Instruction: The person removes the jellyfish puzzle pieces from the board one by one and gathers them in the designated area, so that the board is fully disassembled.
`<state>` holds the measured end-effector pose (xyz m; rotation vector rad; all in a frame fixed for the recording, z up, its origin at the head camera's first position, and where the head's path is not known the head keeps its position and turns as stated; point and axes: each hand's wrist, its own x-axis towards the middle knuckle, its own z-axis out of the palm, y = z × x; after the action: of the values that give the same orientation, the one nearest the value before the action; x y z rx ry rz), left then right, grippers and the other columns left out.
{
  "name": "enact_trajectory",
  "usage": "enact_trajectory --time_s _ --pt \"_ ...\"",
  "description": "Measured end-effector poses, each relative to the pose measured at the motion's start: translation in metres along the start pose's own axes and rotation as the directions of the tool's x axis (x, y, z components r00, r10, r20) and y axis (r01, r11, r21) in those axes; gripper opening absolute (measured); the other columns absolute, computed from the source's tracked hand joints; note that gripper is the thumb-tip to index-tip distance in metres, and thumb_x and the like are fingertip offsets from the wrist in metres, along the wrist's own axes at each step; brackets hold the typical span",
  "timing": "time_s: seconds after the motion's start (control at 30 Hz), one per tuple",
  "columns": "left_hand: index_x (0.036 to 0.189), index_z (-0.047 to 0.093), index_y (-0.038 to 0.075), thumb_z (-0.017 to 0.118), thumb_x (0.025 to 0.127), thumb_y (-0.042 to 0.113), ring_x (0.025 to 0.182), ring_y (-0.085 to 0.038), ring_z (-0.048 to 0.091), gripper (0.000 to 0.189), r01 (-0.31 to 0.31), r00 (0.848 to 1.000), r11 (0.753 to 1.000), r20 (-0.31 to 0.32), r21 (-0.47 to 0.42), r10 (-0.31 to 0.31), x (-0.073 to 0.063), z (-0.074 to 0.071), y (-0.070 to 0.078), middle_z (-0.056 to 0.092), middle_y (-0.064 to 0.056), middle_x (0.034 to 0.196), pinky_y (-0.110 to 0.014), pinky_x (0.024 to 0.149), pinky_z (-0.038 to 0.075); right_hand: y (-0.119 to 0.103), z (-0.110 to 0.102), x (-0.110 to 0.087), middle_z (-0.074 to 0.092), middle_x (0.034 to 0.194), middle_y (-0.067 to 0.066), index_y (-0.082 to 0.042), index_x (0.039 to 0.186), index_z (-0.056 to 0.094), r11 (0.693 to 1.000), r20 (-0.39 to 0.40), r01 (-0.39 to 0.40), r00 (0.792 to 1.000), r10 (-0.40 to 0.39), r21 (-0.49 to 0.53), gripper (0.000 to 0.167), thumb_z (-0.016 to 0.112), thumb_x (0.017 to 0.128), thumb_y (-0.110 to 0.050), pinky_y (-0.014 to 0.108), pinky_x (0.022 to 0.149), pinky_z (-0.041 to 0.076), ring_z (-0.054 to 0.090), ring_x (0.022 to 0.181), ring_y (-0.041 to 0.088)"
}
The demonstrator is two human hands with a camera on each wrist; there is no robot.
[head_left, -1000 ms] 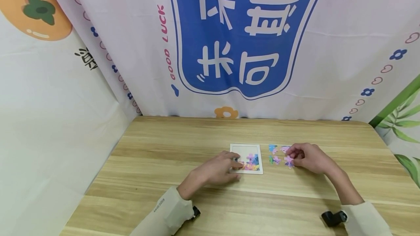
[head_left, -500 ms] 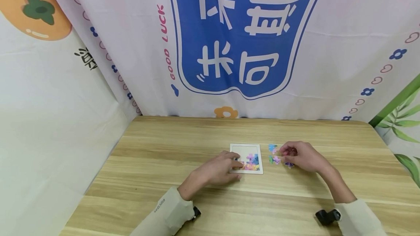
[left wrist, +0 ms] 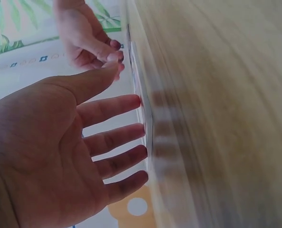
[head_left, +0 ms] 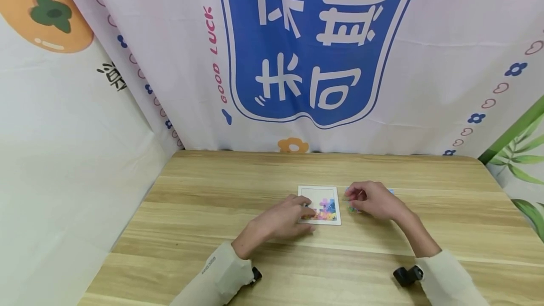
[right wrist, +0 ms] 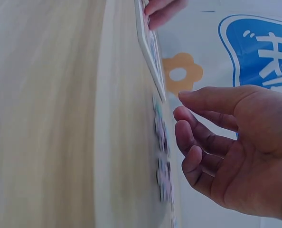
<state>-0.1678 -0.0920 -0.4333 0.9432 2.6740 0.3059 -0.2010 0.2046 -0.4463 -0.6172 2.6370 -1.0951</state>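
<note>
"Puzzle pieces (right wrist: 164, 178) lie loose on the desk (head_left: 361, 263), just right of the puzzle board (head_left: 338, 216); how do we expect them to handle?"

"Light, thin and stiff, we judge; we'd pinch their cut edges."

"Our right grip (head_left: 376, 200)?"

"Just above them, loosely curled, holding nothing we can see. Our left grip (head_left: 282, 216) rests straight fingers on the board."

"And room?"

"We'd mind the board's white edge; desk surface stretches well beyond both sides."

Head: we look forward and down over the table (head_left: 204, 197), from well back | left wrist: low, close to left fingers (left wrist: 115, 136), facing the right fingers (right wrist: 202, 130) | right wrist: equally low, facing leftward | both wrist views share the puzzle board (head_left: 316, 195), nearly edge-on
</note>
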Motion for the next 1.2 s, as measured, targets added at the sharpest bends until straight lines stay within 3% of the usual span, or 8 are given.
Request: enact_trajectory --time_s 0.4,0.77,1.2 --pt "0.155 0.060 0.028 0.063 0.107 0.049 0.160 -0.037 0.037 0.052 -0.015 0.999 1.000 0.033 0.018 0.015 0.008 0.002 0.005 0.045 -0.006 0.170 -0.056 0.132 0.032 -0.016 0.018 0.018 0.076 0.104 0.004 -0.006 0.117 0.076 1.000 0.034 0.018 0.999 -0.018 -0.013 0.021 0.077 0.096 -0.005 0.025 0.072 0.053 0.064 0.086 0.013" --pt "0.156 0.058 0.028 0.064 0.107 0.048 0.157 -0.029 0.043 0.053 -0.071 0.997 0.997 0.047 0.037 0.069 0.015 0.003 0.009 0.045 -0.008 0.168 -0.050 0.134 0.032 -0.022 0.027 0.029 0.073 0.105 0.004 -0.007 0.117 0.076 1.000 0.048 0.004 0.999 -0.004 -0.017 0.027 0.078 0.092 0.003 0.025 0.072 0.053 0.060 0.080 0.012" --pt "0.156 0.058 0.027 0.064 0.107 0.045 0.156 -0.027 0.044 0.052 -0.065 0.997 0.997 0.043 0.032 0.064 0.015 0.005 0.008 0.045 -0.008 0.169 -0.048 0.133 0.032 -0.025 0.029 0.030 0.070 0.097 0.003 -0.008 0.114 0.076 1.000 0.045 -0.017 0.999 0.018 -0.025 0.027 0.077 0.090 0.005 0.024 0.068 0.048 0.056 0.076 0.013"
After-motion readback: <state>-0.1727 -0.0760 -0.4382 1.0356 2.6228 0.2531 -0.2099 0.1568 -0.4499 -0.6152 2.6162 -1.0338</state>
